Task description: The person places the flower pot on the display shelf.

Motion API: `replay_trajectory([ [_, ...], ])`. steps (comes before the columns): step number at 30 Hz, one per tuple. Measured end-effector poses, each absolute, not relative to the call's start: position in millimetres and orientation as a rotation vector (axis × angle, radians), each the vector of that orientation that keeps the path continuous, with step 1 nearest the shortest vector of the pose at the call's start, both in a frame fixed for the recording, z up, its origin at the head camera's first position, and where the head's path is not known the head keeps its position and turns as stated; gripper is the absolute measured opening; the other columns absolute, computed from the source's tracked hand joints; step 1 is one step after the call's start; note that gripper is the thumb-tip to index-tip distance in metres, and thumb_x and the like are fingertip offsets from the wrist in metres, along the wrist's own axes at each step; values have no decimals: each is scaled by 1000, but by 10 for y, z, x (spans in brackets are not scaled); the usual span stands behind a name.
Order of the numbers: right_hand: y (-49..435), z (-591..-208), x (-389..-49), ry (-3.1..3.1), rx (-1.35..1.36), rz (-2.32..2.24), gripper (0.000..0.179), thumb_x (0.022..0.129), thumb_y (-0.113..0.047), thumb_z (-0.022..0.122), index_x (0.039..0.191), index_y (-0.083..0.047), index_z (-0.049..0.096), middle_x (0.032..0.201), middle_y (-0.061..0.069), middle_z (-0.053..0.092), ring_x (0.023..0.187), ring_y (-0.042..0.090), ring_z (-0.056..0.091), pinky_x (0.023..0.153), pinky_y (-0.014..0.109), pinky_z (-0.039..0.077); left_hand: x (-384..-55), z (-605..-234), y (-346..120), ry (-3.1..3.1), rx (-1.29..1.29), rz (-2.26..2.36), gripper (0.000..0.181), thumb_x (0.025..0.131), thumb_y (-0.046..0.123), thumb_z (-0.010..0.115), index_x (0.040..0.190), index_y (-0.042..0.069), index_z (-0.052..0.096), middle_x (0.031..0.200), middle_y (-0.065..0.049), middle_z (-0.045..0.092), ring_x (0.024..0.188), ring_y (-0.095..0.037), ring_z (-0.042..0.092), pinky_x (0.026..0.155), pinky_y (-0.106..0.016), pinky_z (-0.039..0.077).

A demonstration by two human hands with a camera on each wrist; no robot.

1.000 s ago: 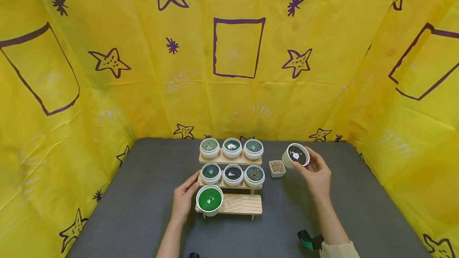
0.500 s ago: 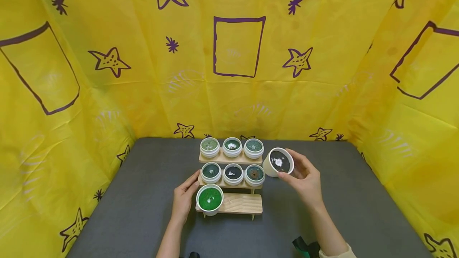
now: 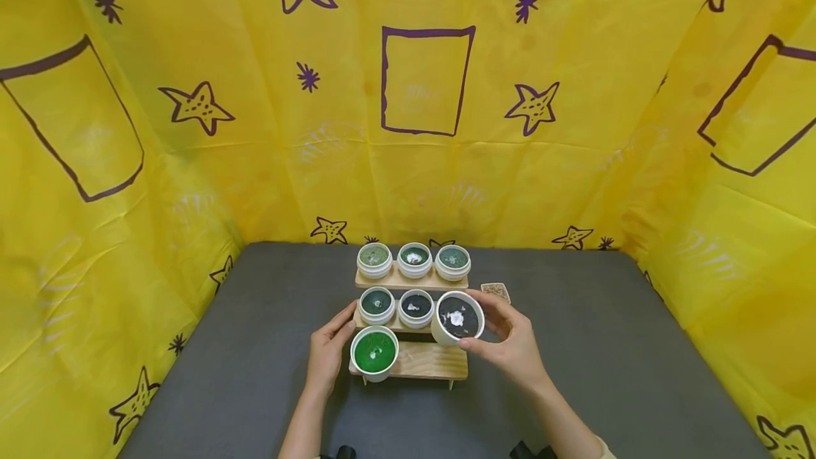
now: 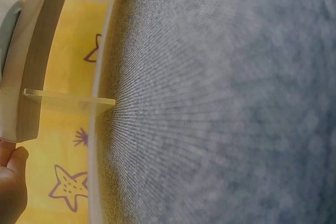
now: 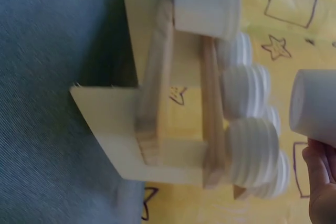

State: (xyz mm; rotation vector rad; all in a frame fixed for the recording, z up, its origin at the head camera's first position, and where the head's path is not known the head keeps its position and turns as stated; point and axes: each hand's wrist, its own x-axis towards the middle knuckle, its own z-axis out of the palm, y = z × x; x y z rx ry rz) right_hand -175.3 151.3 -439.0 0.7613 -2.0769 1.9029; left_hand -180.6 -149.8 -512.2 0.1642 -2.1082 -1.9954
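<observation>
A three-step wooden rack [image 3: 430, 360] stands on the table. My left hand [image 3: 326, 353] holds its left end, thumb and finger at the middle step; fingertips of that hand [image 4: 11, 192] meet the shelf end in the left wrist view. Beside them, a white cup with bright green contents [image 3: 374, 353] sits at the left of the bottom step. My right hand [image 3: 513, 346] grips a white cup with dark, white-flecked contents [image 3: 458, 318]. It is tilted toward me above the rack's right side and hides the jar at the right of the middle step.
Ridged white jars with greenish or dark contents line the top step [image 3: 411, 280], with more, like this dark one [image 3: 416, 307], on the middle step. A small square bowl of brownish bits [image 3: 496, 292] stands right of the rack, partly covered. Yellow patterned cloth [image 3: 427, 183] surrounds the grey table [image 3: 268, 346].
My right hand has carried the dark cup leftward and nearer to me, from right of the square bowl to over the rack's right side. My left hand stays at the rack.
</observation>
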Motion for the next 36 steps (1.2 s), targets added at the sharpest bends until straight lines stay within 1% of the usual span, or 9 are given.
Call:
replay_trajectory([
  [2,1478,-4426,-1735,-2091,773,1904,67,67,10,83,128,5,58,126,-10,66,112,0,63,92,16,56,-1808,-5117,-1498,-2109,160,-1996,38,97,5,57,135,2,59,140,-14,58,116,15,52,100,-2,39],
  [4,1449,-4467,-1722,-2106,804,1897,67,67,8,84,129,4,58,127,-2,67,113,-1,63,92,17,56,-1809,-5112,-1497,-2107,160,-2003,38,97,5,57,135,2,59,140,-14,58,116,15,52,100,-2,39],
  [8,1405,-4557,-1704,-2127,871,1861,67,67,4,86,128,3,59,125,20,66,114,-1,63,92,18,56,-1805,-5107,-1495,-2105,153,-2007,38,97,4,57,135,1,59,140,-15,58,116,15,53,100,-3,39],
  [10,1383,-4591,-1694,-2149,891,1847,68,67,1,87,129,1,60,124,24,65,113,-1,63,91,19,57,-1803,-5107,-1496,-2104,155,-2007,38,97,4,57,135,1,59,140,-15,58,115,15,53,100,-3,39],
  [15,1314,-4677,-1663,-2188,927,1819,68,67,-5,89,128,0,60,122,21,68,110,-1,65,89,23,59,-1798,-5105,-1497,-2106,160,-2001,38,97,4,57,135,1,59,140,-15,58,116,15,52,100,-2,39],
  [21,1231,-4810,-1643,-2227,938,1810,66,68,-13,90,127,-3,62,120,15,70,110,3,65,92,26,58,-1794,-5104,-1497,-2113,173,-1991,38,97,5,57,135,3,60,140,-13,58,116,15,52,100,-3,39],
  [29,1190,-4932,-1641,-2233,938,1780,66,68,-15,91,126,-1,63,120,16,70,109,6,66,91,29,59,-1800,-5114,-1495,-2111,173,-1994,38,97,5,57,135,4,60,140,-12,59,117,14,53,100,-3,39],
  [36,1145,-5040,-1642,-2268,879,1808,65,67,-16,91,125,-4,64,120,16,70,107,7,67,91,27,59,-1804,-5118,-1497,-2113,168,-1992,38,97,5,56,135,4,60,140,-12,58,117,15,52,100,-3,39],
])
